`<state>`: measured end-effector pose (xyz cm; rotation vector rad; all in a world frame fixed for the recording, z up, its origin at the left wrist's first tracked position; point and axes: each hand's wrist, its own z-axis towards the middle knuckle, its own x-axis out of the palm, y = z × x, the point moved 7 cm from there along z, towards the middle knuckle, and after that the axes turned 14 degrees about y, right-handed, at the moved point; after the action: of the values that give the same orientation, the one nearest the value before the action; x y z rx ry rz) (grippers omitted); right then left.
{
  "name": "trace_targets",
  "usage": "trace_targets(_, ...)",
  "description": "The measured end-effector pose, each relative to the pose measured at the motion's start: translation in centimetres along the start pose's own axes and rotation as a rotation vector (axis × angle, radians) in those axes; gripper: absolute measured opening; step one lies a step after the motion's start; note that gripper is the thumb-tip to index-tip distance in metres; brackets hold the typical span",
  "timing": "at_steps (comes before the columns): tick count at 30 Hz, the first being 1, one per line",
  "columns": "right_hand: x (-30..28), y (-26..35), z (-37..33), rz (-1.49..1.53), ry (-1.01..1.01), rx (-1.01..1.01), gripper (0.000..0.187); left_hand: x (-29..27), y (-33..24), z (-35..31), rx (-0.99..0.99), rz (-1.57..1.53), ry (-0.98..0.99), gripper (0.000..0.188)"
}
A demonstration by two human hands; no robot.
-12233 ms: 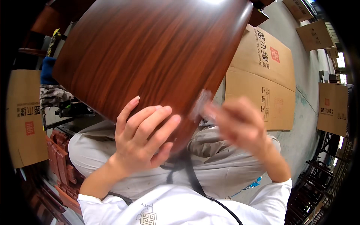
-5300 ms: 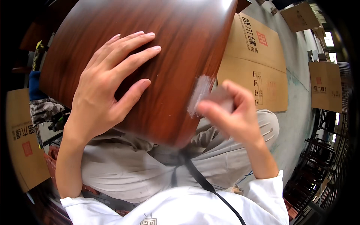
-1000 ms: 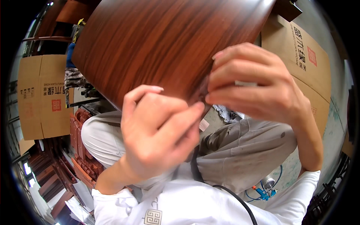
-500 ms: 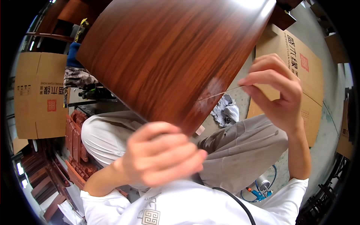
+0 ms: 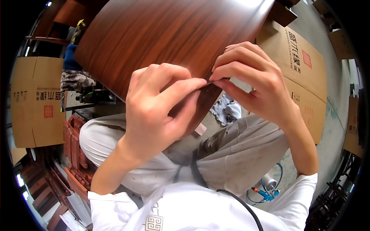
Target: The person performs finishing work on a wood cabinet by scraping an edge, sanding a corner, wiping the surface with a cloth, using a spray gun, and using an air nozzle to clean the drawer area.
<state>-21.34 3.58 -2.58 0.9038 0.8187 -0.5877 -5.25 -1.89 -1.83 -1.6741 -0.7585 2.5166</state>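
A glossy dark reddish-brown wooden panel [image 5: 154, 42] with streaked grain slants in front of me, its near corner reaching toward my lap. Over that corner, my left hand [image 5: 156, 102] pinches one end of a thin strip [image 5: 209, 82] between thumb and forefinger. My right hand [image 5: 254, 77] pinches the strip's other end, its remaining fingers curled above. Only a short, narrow piece shows between the fingertips, so its exact kind cannot be made out. The hands hide much of the panel's near right edge.
A striped cloth [image 5: 226, 109] lies on the floor beyond my right knee. A blue spray gun [image 5: 269, 195] with a metal cup and hose sits at lower right. Cardboard boxes [image 5: 36, 100] stand on both sides. Reddish wooden pieces [image 5: 75, 142] are stacked by my left knee.
My left hand has risen from near my lap to meet the right, and now pinches the strip too. My right hand has come left and closer in over the panel.
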Motion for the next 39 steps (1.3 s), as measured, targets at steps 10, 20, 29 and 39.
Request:
trace_targets(10, 0.2, 0.2, -0.5, 0.025, -0.024, -0.008, 0.022, -0.3, 0.0, 0.4, 0.056, -0.029, 0.072, 0.03)
trace_targets(20, 0.6, 0.7, -1.2, 0.033, -0.048, 0.003, 0.024, 0.2, -0.2, -0.2, 0.104, -0.061, 0.054, 0.032)
trace_targets(29, -0.1, 0.3, -0.6, 0.018, -0.043, 0.055, 0.023, -0.1, 0.6, 1.2, 0.074, -0.046, 0.058, 0.027)
trace_targets(39, 0.0, 0.2, -0.1, 0.004, -0.033, 0.053, 0.022, -0.2, 0.8, 0.9, 0.071, -0.015, 0.048, 0.027)
